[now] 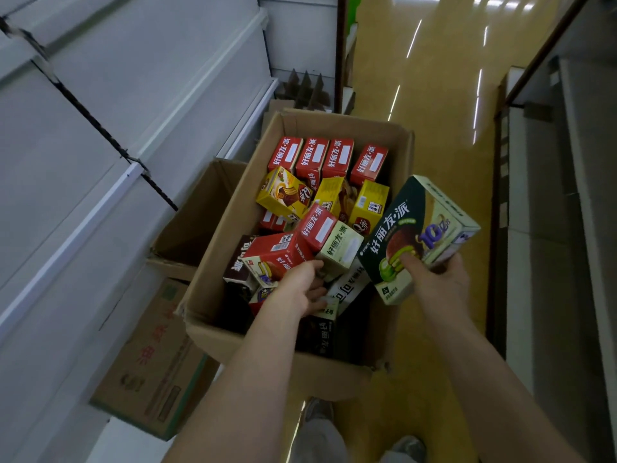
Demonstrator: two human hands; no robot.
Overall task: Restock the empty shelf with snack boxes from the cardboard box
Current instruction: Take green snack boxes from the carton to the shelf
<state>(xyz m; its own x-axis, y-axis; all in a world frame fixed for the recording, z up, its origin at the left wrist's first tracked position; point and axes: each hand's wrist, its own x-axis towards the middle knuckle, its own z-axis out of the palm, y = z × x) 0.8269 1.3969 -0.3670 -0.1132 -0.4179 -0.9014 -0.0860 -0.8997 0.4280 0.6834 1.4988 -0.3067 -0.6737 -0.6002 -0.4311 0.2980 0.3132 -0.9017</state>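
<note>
An open cardboard box stands on the floor, filled with several red, yellow, green and dark snack boxes. My right hand holds a dark green and pale green snack box lifted over the box's right edge. My left hand reaches down inside among the packs, fingers curled around a pale green snack box next to a red snack box. Whether it grips it firmly is hard to tell. The empty grey shelves rise on the left.
A second open cardboard box sits to the left on a closed printed carton. Another shelf unit lines the right side. The shiny yellow aisle floor runs ahead. My shoes show at the bottom.
</note>
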